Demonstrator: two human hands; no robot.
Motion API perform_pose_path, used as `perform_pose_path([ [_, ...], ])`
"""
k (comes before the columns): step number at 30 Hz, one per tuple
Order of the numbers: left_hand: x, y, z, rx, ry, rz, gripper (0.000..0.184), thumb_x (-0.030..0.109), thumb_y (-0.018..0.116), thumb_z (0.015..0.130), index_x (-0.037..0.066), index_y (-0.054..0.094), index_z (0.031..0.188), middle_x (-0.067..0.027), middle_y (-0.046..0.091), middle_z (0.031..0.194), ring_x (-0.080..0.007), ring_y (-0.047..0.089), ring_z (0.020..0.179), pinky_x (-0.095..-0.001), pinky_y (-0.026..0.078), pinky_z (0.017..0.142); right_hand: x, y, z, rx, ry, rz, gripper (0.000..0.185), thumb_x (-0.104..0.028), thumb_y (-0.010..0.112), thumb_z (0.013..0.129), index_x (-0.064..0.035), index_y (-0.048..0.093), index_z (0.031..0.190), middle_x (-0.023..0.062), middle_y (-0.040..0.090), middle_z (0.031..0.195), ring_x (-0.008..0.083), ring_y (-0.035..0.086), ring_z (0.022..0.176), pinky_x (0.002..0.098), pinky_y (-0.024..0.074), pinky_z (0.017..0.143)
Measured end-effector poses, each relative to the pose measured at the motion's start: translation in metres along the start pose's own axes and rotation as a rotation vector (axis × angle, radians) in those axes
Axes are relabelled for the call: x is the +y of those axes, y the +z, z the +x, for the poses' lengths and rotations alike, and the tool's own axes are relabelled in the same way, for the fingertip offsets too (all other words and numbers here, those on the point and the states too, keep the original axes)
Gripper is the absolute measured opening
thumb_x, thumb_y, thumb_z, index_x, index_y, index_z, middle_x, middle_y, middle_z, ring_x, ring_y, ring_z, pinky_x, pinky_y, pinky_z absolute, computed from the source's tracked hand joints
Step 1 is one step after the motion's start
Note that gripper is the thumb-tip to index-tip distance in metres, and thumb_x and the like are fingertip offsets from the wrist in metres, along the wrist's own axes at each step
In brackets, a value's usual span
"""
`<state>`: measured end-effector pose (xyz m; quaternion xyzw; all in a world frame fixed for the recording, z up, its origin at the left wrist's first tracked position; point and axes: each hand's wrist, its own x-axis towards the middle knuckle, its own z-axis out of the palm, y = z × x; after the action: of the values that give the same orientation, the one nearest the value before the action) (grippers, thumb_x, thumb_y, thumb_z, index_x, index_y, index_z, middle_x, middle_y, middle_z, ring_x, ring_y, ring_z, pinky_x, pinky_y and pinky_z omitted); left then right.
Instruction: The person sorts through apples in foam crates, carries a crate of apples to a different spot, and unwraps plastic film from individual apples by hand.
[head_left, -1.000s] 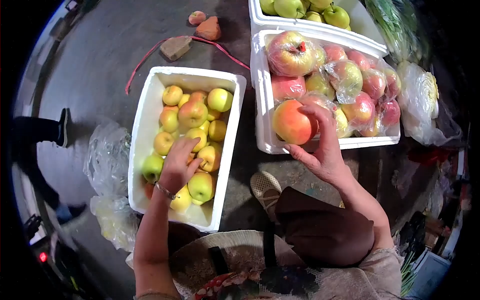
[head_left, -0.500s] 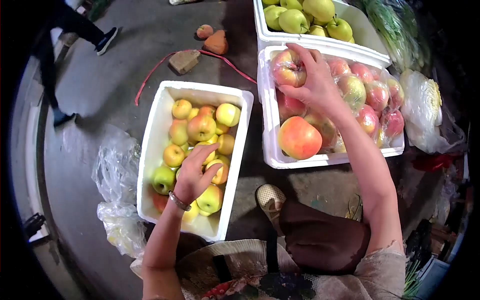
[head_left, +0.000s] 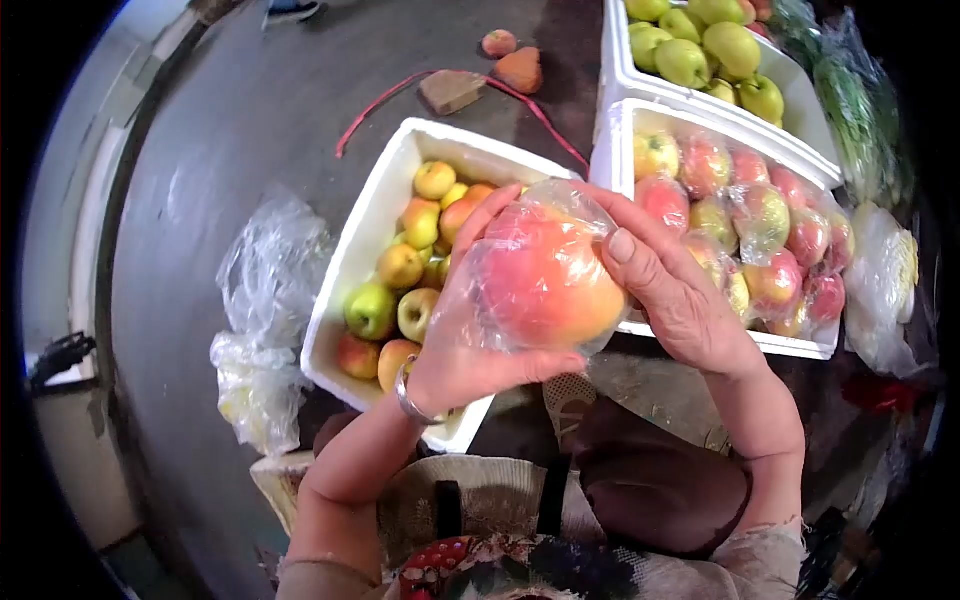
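No readable text or labels anywhere.

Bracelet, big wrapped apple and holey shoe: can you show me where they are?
Bracelet [head_left: 403, 395]: head view, side of its band.
Wrapped apple [head_left: 545, 275]: head view, middle of its visible side.
Holey shoe [head_left: 570, 396]: head view, the holed top.

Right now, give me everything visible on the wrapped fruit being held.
The wrapped fruit is large and roundish, pinkish red shading to yellow-orange at lower right. Clear, wrinkled film, apparently thin plastic, covers it, catching glare and loose at the edges. The left hand and right hand hold it from either side, raised above the white box. I can't make out a stem.
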<state>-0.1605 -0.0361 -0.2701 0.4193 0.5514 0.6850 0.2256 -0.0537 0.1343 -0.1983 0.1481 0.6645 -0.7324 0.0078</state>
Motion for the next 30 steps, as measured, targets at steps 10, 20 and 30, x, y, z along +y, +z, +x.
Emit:
perform_pose_path([
  [10, -0.015, -0.001, -0.030, 0.206, -0.445, -0.691, 0.093, 0.009, 0.082, 0.075, 0.004, 0.027, 0.150, -0.0093, 0.050, 0.138, -0.0193, 0.052, 0.126, -0.0343, 0.042, 0.109, 0.054, 0.017, -0.005, 0.140, -0.339, -0.615, 0.070, -0.022, 0.085, 0.074, -0.0067, 0.054, 0.135, 0.0078, 0.056, 0.118, 0.0200, 0.058, 0.102, 0.0309, 0.0486, 0.085],
  [20, -0.025, -0.006, -0.057, 0.158, -0.546, -0.806, 0.086, 0.026, 0.081, 0.082, 0.009, 0.029, 0.148, -0.0103, 0.052, 0.136, -0.0246, 0.059, 0.119, -0.0391, 0.062, 0.075, 0.091, 0.024, -0.006, 0.177, -0.169, 0.002, 0.017, -0.007, 0.074, 0.087, -0.0008, 0.061, 0.097, 0.0001, 0.059, 0.085, 0.0075, 0.056, 0.076, 0.0220, 0.0466, 0.064],
  [30, -0.018, -0.012, -0.063, 0.258, -0.637, -0.780, 0.075, 0.015, 0.075, 0.083, 0.005, 0.033, 0.145, -0.0130, 0.053, 0.134, -0.0236, 0.063, 0.111, -0.0361, 0.062, 0.072, 0.083, 0.039, -0.009, 0.012, -0.036, 0.073, 0.011, -0.001, 0.064, 0.089, -0.0045, 0.055, 0.094, -0.0056, 0.051, 0.078, 0.0019, 0.048, 0.068, 0.0203, 0.0425, 0.060],
])
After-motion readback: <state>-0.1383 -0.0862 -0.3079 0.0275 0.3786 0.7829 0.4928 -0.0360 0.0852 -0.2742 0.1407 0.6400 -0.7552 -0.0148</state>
